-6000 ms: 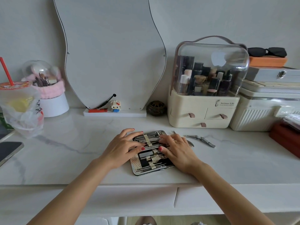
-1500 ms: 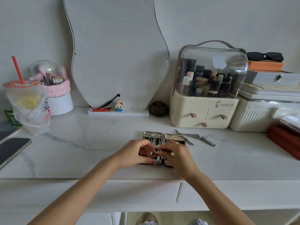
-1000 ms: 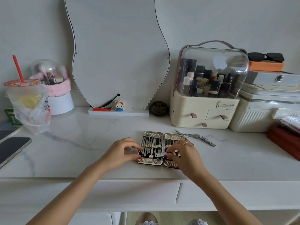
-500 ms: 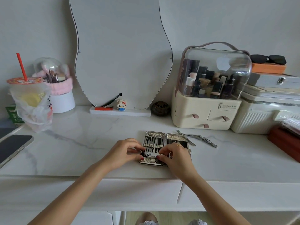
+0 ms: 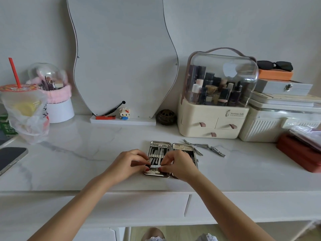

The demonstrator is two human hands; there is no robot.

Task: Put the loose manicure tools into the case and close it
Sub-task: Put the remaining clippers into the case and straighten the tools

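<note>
A plain pale grey wall (image 5: pixel 225 23) is seen behind a white marble-patterned tabletop (image 5: pixel 83 153) veined in grey. A wavy-edged mirror (image 5: pixel 121 58) is leaned against the wall on a white base (image 5: pixel 121 121). Under the front edge, white drawer fronts (image 5: pixel 139 204) are set side by side, divided by a narrow gap. A strip of light wooden floor (image 5: pixel 175 232) is glimpsed below. The scene is lit softly and evenly, with only faint shadows cast on the tabletop.
</note>
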